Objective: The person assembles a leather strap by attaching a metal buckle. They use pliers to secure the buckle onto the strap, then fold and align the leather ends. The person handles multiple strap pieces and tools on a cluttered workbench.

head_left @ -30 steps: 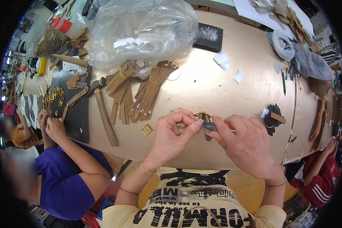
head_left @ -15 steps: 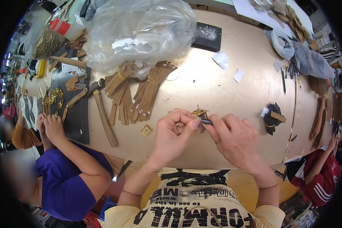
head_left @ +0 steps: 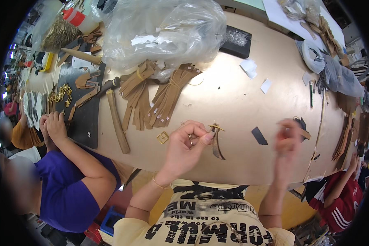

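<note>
My left hand (head_left: 188, 143) pinches a gold buckle (head_left: 215, 127) between thumb and fingers, above the table's near middle. A short brown leather strap (head_left: 217, 148) hangs from that buckle, its lower end curving. My right hand (head_left: 288, 137) is off to the right, smeared by motion, beside a bundle of dark leather strips (head_left: 302, 130); its fingers cannot be made out. Between the two hands a flat black strip (head_left: 259, 135) lies on the table. Left of my left hand rests a loose gold buckle (head_left: 162, 137).
Bundled brown straps (head_left: 168, 98) and a wooden-handled hammer (head_left: 117, 123) lie to the left. Behind them a large clear plastic bag (head_left: 164, 33) spreads beside a black box (head_left: 236, 41). A person in purple (head_left: 74, 192) sits at left, one in red (head_left: 340, 197) at right.
My right hand has left the buckle and moved right to the dark bundle. A black strip now shows on the table. My left hand still holds the buckle; its strap is now exposed.
</note>
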Demonstrator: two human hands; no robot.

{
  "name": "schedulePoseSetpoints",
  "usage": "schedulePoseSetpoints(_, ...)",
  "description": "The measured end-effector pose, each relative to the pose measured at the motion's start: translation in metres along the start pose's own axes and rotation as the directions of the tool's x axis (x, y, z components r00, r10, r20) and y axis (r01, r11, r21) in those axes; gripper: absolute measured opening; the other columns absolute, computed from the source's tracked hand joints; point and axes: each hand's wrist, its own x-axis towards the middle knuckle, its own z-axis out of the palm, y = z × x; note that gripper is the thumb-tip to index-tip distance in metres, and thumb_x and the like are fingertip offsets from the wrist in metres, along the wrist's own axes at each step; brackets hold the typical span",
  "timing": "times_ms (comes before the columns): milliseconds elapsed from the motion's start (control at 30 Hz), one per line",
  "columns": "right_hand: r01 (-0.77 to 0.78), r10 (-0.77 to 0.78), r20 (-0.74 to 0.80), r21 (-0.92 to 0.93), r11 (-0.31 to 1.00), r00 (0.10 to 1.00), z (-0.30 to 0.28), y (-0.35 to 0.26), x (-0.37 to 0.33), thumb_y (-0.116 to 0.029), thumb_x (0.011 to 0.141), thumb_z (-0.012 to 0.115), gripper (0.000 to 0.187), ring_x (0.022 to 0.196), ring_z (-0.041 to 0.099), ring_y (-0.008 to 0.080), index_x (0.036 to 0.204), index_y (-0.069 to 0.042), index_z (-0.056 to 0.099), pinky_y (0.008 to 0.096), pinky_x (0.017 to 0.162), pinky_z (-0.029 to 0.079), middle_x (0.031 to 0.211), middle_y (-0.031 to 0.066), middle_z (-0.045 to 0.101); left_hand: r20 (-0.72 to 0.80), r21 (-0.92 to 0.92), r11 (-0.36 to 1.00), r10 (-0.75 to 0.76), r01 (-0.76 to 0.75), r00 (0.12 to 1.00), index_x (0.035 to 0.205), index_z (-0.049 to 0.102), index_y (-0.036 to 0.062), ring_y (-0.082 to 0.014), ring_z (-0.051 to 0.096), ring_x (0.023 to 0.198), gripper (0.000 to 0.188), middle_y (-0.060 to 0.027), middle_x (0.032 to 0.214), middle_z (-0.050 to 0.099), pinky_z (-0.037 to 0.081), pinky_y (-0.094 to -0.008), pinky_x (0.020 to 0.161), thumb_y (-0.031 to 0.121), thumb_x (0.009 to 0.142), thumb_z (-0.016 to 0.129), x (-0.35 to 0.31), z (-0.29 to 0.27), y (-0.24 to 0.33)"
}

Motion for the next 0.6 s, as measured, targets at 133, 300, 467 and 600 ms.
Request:
schedulePoseSetpoints(133, -0.084, 0.04, 0.479, 0.071, 0.994, 0.877, 0.041, 0.007, -0.016, -0.02, 0.083, 0.075, 0.023, 0.056, 0.038, 0.0086, 0.088, -0.002, 0.062, 0.0233, 0.051, 0.033, 0.062, -0.0018, 0.047, 0.005, 0.221, 0.971, 0.097, -0.096, 0.995, 0.086, 0.057, -0.0005, -0.0066, 0.054, 0.078, 0.009, -0.0029, 0.096, 0.053, 0.047, -0.0206, 0.071, 0.002, 0.091, 0.064, -0.003, 0.01, -0.002)
schedulePoseSetpoints(300, -0.131, 0.037, 0.592, 0.117, 0.985, 0.805, 0.053, -0.011, -0.013, -0.014, 0.085, 0.071, 0.02, 0.054, 0.045, 0.0132, 0.079, 0.002, 0.062, 0.0276, 0.051, 0.038, 0.064, 0.0094, 0.056, 0.045, 0.422, 0.906, 0.014, -0.031, 0.999, 0.087, 0.057, -0.0009, -0.0036, 0.047, 0.063, 0.015, 0.0015, 0.072, 0.05, 0.043, -0.0199, 0.06, 0.011, 0.096, 0.058, -0.008, 0.019, 0.01)
schedulePoseSetpoints(467, -0.493, 0.063, 0.788, 0.318, 0.81, 0.613, 0.04, -0.003, -0.016, -0.013, 0.089, 0.064, 0.021, 0.052, 0.045, 0.0098, 0.073, 0.0, 0.063, 0.0268, 0.049, 0.034, 0.058, 0.0032, 0.056, 0.431, 0.163, 0.982, -0.162, 0.1, 0.888, 0.083, 0.056, 0.0007, -0.0066, 0.039, 0.053, 0.032, 0.002, 0.061, 0.045, 0.031, -0.0221, 0.05, 0.022, 0.103, 0.043, -0.013, 0.008, 0.019)
schedulePoseSetpoints(600, -0.53, -0.026, 0.702, 0.561, 0.635, 0.712, 0.039, 0.003, -0.033, -0.018, 0.088, 0.063, 0.026, 0.052, 0.045, 0.0082, 0.067, -0.003, 0.06, 0.0252, 0.048, 0.032, 0.057, 0.0012, 0.055, 0.512, -0.252, 0.929, -0.11, 0.271, 0.852, 0.079, 0.055, 0.0026, -0.0058, 0.037, 0.051, 0.035, 0.0026, 0.062, 0.046, 0.03, -0.0217, 0.047, 0.025, 0.104, 0.042, -0.024, 0.017, 0.014)
